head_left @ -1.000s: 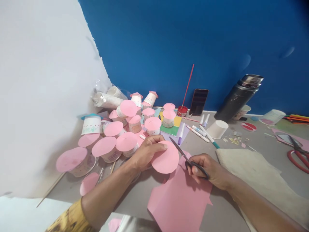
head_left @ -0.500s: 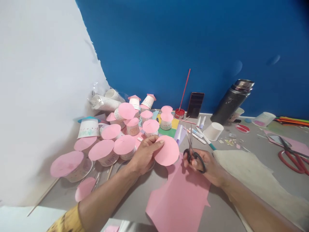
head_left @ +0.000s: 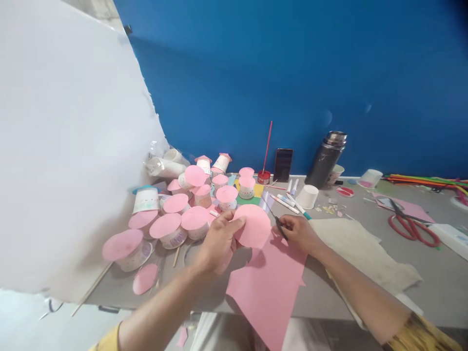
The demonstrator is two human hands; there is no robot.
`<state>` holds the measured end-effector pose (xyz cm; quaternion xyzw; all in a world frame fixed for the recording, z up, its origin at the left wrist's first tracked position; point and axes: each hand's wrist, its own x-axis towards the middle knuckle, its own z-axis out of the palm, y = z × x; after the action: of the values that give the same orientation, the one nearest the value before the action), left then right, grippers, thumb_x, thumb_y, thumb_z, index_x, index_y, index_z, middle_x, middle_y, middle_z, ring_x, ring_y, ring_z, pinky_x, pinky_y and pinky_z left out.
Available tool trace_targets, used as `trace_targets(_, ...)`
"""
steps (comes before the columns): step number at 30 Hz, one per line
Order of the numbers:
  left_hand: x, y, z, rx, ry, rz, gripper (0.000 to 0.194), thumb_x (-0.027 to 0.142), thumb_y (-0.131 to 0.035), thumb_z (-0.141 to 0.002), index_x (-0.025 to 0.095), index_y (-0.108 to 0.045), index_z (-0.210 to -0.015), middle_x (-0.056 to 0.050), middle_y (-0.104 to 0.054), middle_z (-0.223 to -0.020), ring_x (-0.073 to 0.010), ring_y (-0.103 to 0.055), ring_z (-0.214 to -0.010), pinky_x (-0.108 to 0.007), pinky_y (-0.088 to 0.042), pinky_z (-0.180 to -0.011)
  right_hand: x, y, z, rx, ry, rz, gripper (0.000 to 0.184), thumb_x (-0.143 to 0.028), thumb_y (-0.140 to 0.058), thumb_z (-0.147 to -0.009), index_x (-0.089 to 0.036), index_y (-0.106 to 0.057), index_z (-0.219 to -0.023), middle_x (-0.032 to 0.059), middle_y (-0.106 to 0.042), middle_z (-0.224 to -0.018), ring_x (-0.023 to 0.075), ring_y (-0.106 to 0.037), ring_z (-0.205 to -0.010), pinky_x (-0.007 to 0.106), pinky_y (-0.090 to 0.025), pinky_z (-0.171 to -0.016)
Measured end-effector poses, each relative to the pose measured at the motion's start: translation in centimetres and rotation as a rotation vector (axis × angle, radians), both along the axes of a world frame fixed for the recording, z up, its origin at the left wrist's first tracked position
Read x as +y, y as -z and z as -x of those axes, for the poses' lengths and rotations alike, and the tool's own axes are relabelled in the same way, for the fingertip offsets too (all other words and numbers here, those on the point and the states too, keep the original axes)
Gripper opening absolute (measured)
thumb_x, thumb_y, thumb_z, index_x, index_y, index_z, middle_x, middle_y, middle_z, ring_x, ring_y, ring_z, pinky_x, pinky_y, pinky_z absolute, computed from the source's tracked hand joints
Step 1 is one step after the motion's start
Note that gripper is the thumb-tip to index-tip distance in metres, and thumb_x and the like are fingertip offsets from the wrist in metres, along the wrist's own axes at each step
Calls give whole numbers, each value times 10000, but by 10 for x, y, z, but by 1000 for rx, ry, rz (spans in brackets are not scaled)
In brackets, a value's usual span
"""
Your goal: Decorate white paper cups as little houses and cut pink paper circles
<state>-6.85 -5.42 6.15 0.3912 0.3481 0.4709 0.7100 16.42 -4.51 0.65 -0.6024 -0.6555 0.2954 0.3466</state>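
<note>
My left hand [head_left: 221,239] pinches a pink paper circle [head_left: 254,226] at its left edge, thumb on top. Black-handled scissors [head_left: 280,226] are in my right hand [head_left: 298,233], their blades pointing up and away beside the circle's right edge. Whether the blades touch the paper I cannot tell. Beneath both hands lies a larger pink sheet [head_left: 268,287] with curved cut-outs along its edge; it hangs over the table's front edge. Left of my left hand stand several paper cups topped with pink circles, the nearest being a cup with a pink top [head_left: 197,219].
A loose pink oval [head_left: 145,279] lies at the front left. Markers [head_left: 285,204], a white cup [head_left: 307,196], a phone [head_left: 283,165] and a dark flask [head_left: 326,160] stand toward the blue wall. On the right are a cream cloth [head_left: 351,243] and red-handled scissors [head_left: 413,229].
The scissors were apart from the circle with blades spread half a second ago; now they are beside its right edge, blades closer together. The camera view has shifted right and wider.
</note>
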Motion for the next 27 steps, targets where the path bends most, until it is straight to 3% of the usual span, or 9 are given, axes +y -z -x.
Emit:
trace_targets(3, -23, -9, -3, -40, -126, -32, 357, 371, -807, -784, 160, -694, -1048, -84, -753, -1065, -213, -712, -939, -278, -587, -714, -34, -27, 7, 213, -116, 99, 382, -547, -639, -842, -184, -621, -724, 24, -638, -661, 140, -493, -599, 260, -370, -560)
trace_targets(5, -37, -12, -7, -97, -192, -43, 379, 366, -807, -790, 179, -681, -1094, -76, -746, -1108, -207, -711, -959, -270, -589, -723, -66, -39, 12, 347, -183, 119, 492, -655, -641, -842, -181, -607, -714, 34, -629, -660, 142, -490, -607, 260, -373, -559)
trace_targets(10, -63, -12, -15, -158, -202, -30, 371, 380, -825, -783, 172, -682, -1055, -66, -760, -985, -196, -729, -870, -271, -592, -750, -127, -34, 24, 515, -239, 144, 667, -820, -651, -756, -156, -633, -821, 6, -544, -624, 117, -415, -585, 241, -326, -526)
trace_targets(17, -81, -11, -14, -111, -168, 12, 488, 384, -870, -718, 189, -684, -1124, -51, -762, -888, -202, -733, -797, -261, -578, -689, -142, -16, 31, 588, -170, 117, 643, -807, -664, -756, -165, -642, -792, 16, -558, -605, 141, -495, -587, 251, -379, -549)
trace_targets(27, -81, 1, -5, -40, -75, -59, 544, 454, -793, -813, 208, -645, -1274, -59, -760, -861, -186, -688, -674, -245, -504, -576, -142, -5, 30, 654, -173, 118, 615, -774, -703, -754, -161, -658, -776, -1, -543, -559, 129, -468, -541, 252, -328, -529)
